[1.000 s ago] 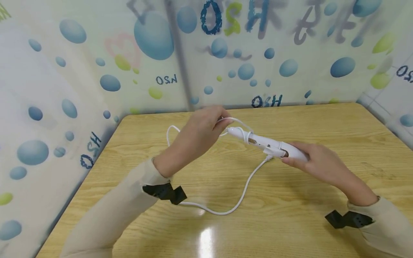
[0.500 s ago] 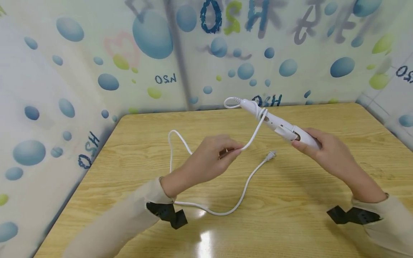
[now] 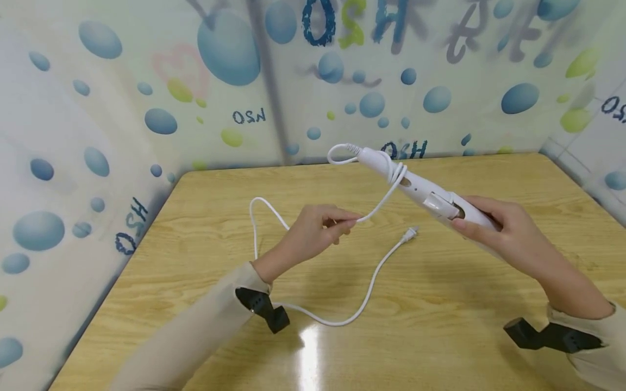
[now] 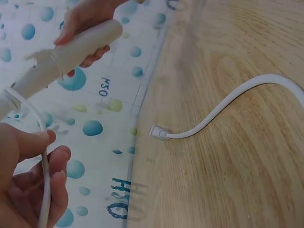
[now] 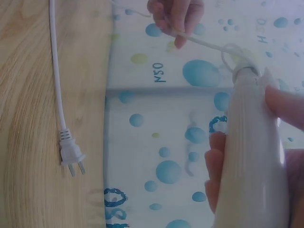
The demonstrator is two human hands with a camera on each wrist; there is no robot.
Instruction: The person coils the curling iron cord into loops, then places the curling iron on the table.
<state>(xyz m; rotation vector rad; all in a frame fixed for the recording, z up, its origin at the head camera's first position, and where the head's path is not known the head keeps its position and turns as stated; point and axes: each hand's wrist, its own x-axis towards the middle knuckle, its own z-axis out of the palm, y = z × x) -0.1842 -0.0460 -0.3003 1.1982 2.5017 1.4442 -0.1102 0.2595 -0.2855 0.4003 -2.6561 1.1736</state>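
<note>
My right hand [image 3: 515, 236] grips a white curling iron [image 3: 419, 190] by its thick end, holding it tilted above the table with the cord end up and to the left. A white cord [image 3: 385, 200] is looped around the slim part near that end. Between thumb and fingertips, my left hand [image 3: 315, 231] pinches the cord a little below the iron. The rest of the cord curves over the tabletop, partly behind my left wrist, and ends in a two-pin plug [image 5: 70, 151]. In the left wrist view the cord [image 4: 46, 175] passes across the fingers.
The wooden table [image 3: 205, 217] spans the area below both hands. A wall covering [image 3: 293, 98] with blue and green bubbles rises directly behind it and along the left side. Both wrists carry small black cameras.
My left hand first came down and toward me, pulling the cord taut below the iron. The right hand raised the iron's cord end and moved slightly right. The plug stayed on the table.
</note>
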